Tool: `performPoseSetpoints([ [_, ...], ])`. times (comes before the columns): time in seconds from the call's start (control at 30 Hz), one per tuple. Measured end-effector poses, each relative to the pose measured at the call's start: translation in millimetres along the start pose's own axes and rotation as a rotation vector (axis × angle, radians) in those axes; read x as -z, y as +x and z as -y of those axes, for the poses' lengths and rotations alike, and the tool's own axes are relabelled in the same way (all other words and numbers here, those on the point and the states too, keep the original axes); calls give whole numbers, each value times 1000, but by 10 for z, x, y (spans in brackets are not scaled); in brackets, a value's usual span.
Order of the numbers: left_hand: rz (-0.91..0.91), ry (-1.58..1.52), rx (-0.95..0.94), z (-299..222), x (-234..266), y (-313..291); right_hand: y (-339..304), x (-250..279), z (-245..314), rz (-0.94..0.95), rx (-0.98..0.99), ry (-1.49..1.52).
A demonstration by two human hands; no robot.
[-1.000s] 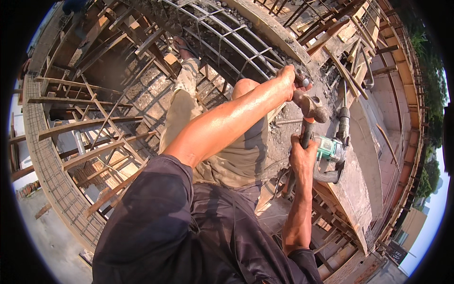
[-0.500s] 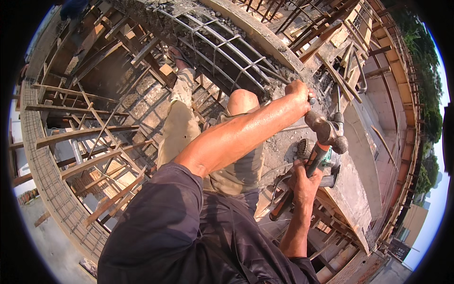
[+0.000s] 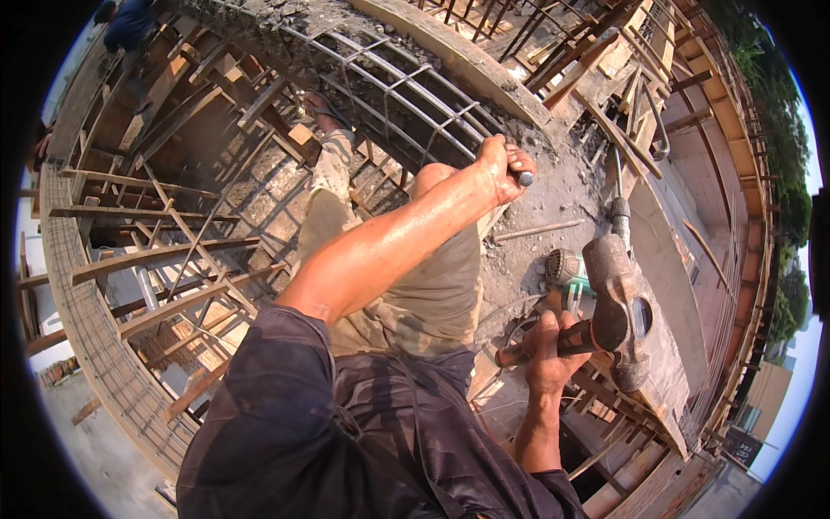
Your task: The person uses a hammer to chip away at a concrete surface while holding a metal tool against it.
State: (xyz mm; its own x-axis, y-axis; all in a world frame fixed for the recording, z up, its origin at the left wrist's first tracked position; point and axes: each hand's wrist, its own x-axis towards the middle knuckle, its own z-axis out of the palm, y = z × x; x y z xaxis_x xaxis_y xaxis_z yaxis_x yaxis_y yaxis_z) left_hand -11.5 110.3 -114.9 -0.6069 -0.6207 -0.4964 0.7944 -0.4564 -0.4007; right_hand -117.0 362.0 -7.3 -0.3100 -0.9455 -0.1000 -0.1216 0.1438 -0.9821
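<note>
My one right hand [image 3: 551,353] is closest, and its fingers are curled tight around the handle of one hammer [image 3: 624,311]. The hammer's head is up off the ground, out past my thumb. My two legs [image 3: 415,311], in tan pants, are to the left of the hammer. One power tool [image 3: 581,275], green and gray, lies just past the hammer, and the hammer's head hides some of it. I can't tell if those two touch.

My one left hand [image 3: 501,171] is farther out than the hammer and to its left. Its fingers are squeezed around one metal rod [image 3: 525,179]. I see only the rod's round end, because my fist covers more of it.

One thin loose bar [image 3: 540,229] lies on the gray, crumbly concrete [image 3: 553,195], past the hammer and a bit left. One cage of steel bars [image 3: 406,82] is farther that way, with too many bars to count. Lots of wooden beams [image 3: 164,251] are far left of the hammer. One person in blue [image 3: 130,24] is way past them. Green trees [image 3: 782,182] are far off to the hammer's right, too bunched up to count.
</note>
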Motion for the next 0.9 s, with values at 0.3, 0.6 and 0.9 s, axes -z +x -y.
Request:
performPoseSetpoints([
  [0.3, 34, 338, -169, -50, 76, -49, 405, -324, -275, 21, -23, -421],
  [0.6, -7, 227, -178, 127, -27, 28, 442, 1, -119, 54, 60, 13],
  [0.9, 10, 210, -105, 16, -46, 183, 350, -192, 346, -49, 170, -231],
])
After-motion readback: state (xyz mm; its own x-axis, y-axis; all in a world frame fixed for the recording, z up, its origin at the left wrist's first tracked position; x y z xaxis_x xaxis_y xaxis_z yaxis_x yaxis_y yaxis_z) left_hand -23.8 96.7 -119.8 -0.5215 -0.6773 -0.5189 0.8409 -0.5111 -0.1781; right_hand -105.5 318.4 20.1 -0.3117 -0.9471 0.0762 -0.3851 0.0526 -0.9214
